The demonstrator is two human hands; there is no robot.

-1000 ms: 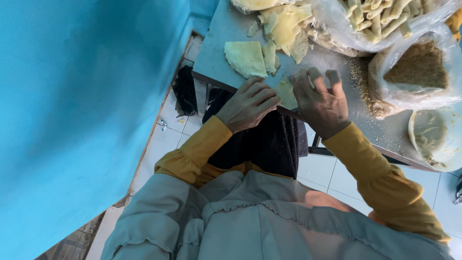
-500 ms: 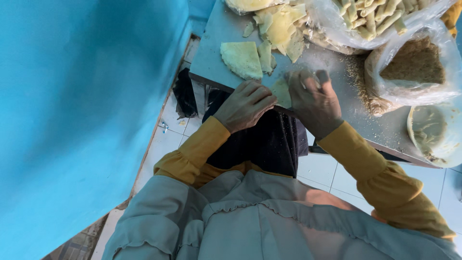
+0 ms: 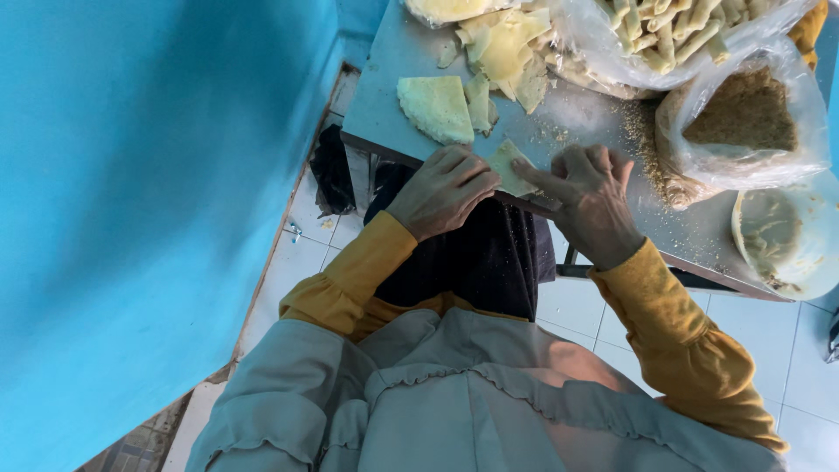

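Lying between left hand (image 3: pixel 444 190), right hand (image 3: pixel 592 199): wrapper (image 3: pixel 512 168)

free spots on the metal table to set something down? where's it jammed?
Bare metal on the table at its left corner, between the blue wall side and the half-round pale sheet. A thin crumb-dusted strip runs between the right hand and the crumb bag. Crowded: the far edge with the sheet pile and bag of rolls; the bowl fills the right end.
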